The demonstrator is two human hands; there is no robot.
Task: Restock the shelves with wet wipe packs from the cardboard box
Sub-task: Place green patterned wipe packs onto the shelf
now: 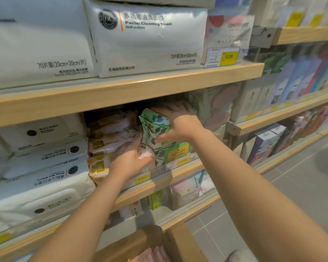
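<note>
1. A soft green wet wipe pack with a leaf and flower print is held up on end in the middle shelf, on top of another green pack with a yellow label.
2. The pack is gripped by the right hand, with the thumb in front and the fingers spread over the top and back. The fingertips are lost in the dark under the shelf above.
3. A small pale pink wipe pack in shiny wrap is held by the left hand, whose fingers are curled round it. Most of this pack is hidden by the hand.
4. A stack of pink and yellow wipe packs is touched by the left fingers.
5. Big white wipe packs are stacked to the left.
6. Only the top edge of the brown cardboard box is seen at the bottom; something pink inside is cut off.
7. Yellow price tags are too blurry to read.
</note>
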